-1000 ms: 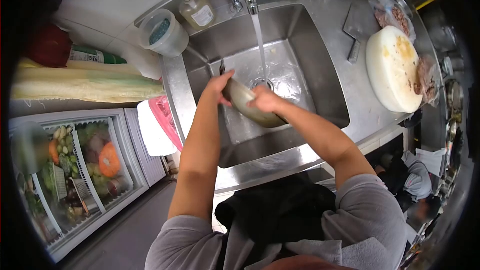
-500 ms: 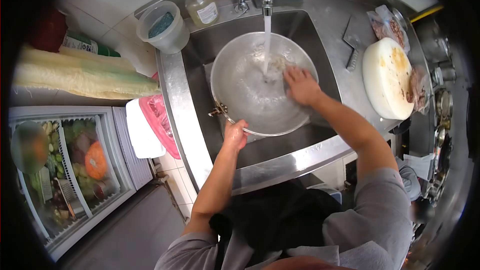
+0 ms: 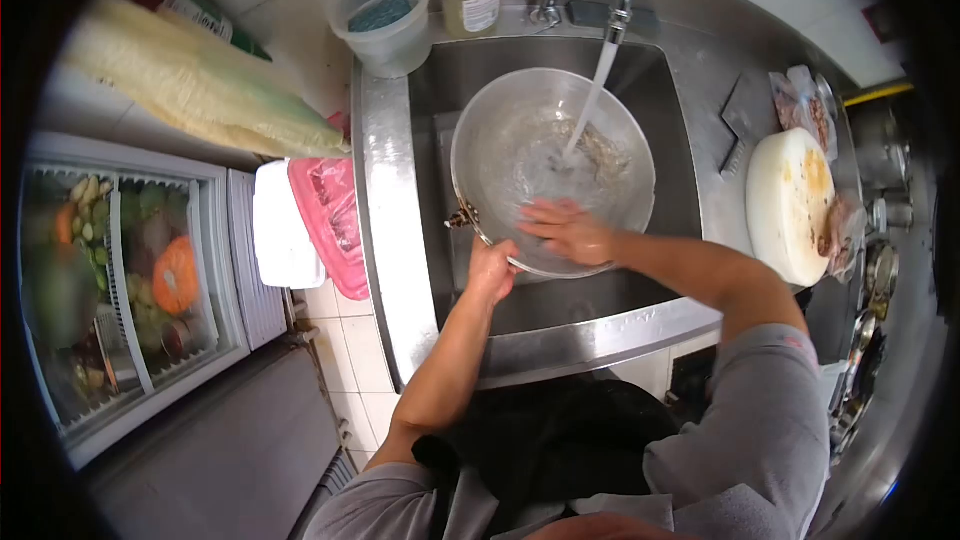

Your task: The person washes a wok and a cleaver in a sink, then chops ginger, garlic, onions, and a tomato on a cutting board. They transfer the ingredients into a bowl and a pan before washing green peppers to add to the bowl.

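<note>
A large round metal wok (image 3: 490, 130) sits tilted in the sink, with water swirling in it. My left hand (image 3: 492, 272) is closed round the near-left rim, close to the wok's riveted handle fitting (image 3: 463, 216). Inside the wok, my right hand (image 3: 570, 231) lies flat with fingers stretched out toward the left, over the near side of the inner wall. From the faucet (image 3: 618, 15) a stream of water (image 3: 592, 105) falls into the wok, right of its middle.
The steel sink (image 3: 425, 105) surrounds the wok. A plastic tub (image 3: 400, 52) with a scrubbing pad and a soap bottle (image 3: 471, 0) stand behind it. On the right counter lie a metal spatula (image 3: 737, 125) and a thick white cutting board (image 3: 790, 205). A glass-topped fridge (image 3: 235, 270) is at left.
My right hand has swept from the wok's right side to its near side, fingers now pointing left. My left hand keeps its grip on the rim. The camera view has shifted.
</note>
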Motion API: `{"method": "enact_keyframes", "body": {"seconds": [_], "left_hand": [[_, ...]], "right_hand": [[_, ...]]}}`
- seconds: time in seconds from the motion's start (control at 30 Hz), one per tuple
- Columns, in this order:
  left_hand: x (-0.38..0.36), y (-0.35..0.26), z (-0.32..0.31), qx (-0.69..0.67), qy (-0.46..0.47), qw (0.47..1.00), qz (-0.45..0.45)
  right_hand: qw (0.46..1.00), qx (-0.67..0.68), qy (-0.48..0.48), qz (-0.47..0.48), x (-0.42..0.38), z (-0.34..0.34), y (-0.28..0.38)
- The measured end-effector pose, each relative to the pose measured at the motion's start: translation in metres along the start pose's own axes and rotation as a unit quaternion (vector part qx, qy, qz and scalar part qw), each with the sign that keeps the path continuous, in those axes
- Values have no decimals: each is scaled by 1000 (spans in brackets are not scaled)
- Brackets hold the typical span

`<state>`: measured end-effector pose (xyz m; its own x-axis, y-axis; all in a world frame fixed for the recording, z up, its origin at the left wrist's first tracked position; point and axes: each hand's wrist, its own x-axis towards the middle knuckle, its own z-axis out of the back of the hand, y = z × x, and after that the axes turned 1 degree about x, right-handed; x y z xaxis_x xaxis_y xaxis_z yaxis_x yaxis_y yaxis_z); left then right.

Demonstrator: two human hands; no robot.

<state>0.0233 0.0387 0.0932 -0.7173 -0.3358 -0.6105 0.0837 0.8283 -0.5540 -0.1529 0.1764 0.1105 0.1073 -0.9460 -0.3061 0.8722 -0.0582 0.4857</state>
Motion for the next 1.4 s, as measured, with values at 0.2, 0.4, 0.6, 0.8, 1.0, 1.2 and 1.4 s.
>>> {"method": "enact_keyframes", "body": {"seconds": [0.2, 0.4, 0.6, 0.8, 1.0, 1.2, 1.4], "left_hand": [[-23, 7, -32, -64, -18, 998, 17], [-10, 3, -36, 20, -14, 999, 33], [-15, 10, -8, -87, -2, 996, 5], [-30, 7, -30, -119, -23, 993, -5], [-3, -8, -32, 17, -32, 998, -60], [3, -15, -7, -6, -45, 997, -61], [-25, -17, -17, -60, -97, 992, -49]], "right_hand": [[883, -331, -224, -246, 35, 37, -122], [829, -54, -508, -226, 174, 21, -44], [997, 41, -57, 32, 33, -2, 18], [946, -273, 40, -169, 13, 90, -88], [879, -54, -429, -201, 140, -35, -63], [993, 112, 23, -38, 39, -16, -9], [938, -266, 111, -194, 8, 52, -100]]}}
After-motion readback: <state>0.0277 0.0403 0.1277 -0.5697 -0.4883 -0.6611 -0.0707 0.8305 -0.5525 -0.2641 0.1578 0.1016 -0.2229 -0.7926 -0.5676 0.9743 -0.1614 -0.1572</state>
